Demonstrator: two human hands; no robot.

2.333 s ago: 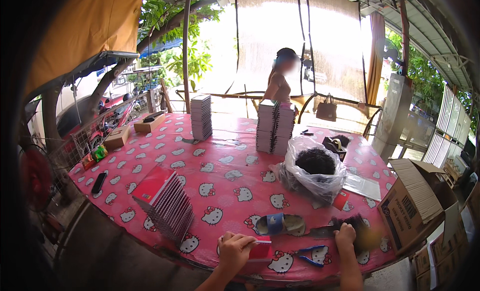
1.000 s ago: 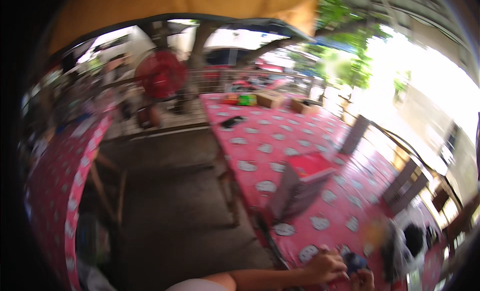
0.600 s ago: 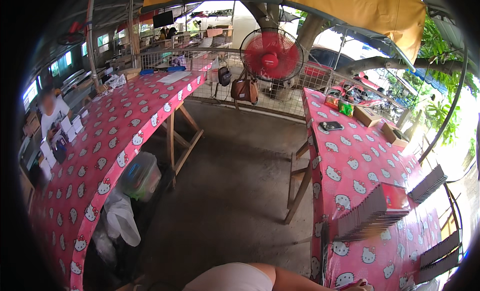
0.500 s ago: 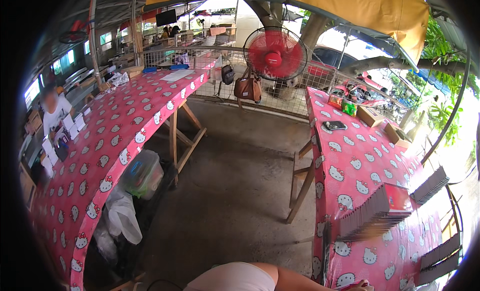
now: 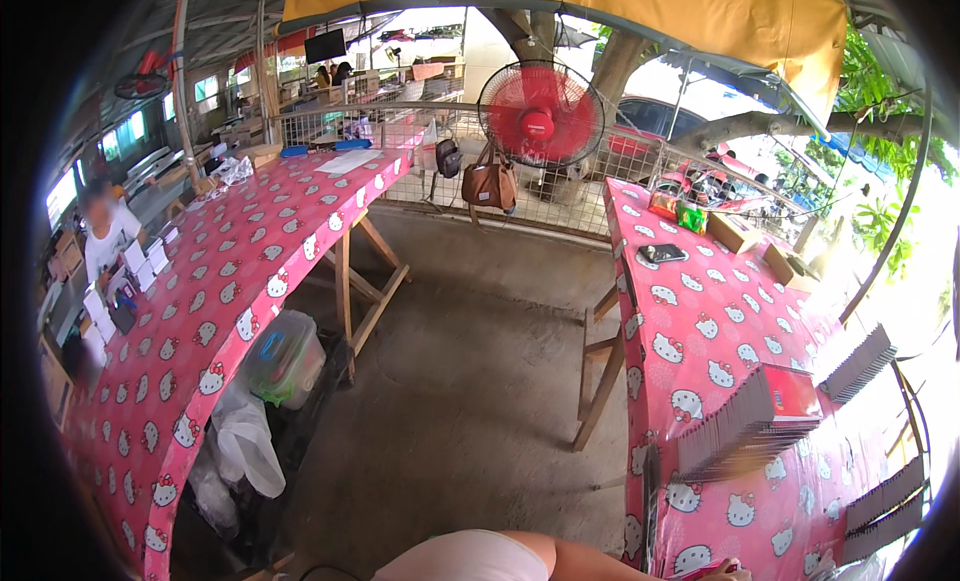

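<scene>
My left arm, in a pale sleeve (image 5: pixel 465 558), reaches rightward along the lower edge to the table on the right. My left hand (image 5: pixel 728 571) is mostly cut off by that edge. Its bent fingers are at a small reddish-pink thing, too little of which shows to name. Just beyond the hand, a staggered stack of red-covered booklets (image 5: pixel 795 393) leans over the patterned pink tabletop (image 5: pixel 665 381). More staggered stacks, with dark edges showing, lie along the right side, such as the dark-edged stack (image 5: pixel 860 364). My right hand is out of view.
A phone (image 5: pixel 663 253), a green packet (image 5: pixel 691 217) and open cardboard boxes (image 5: pixel 735 232) lie farther along the right table. A red fan (image 5: pixel 538 124) and brown bag (image 5: pixel 490 186) are at the railing. Across the aisle, a person (image 5: pixel 108 231) is beside the long left table (image 5: pixel 225 291).
The view has shifted slightly, so the railing, fan and tables appear a little farther left. A dark, blurred shape now shows at the far left edge. My left hand stays in nearly the same place.
</scene>
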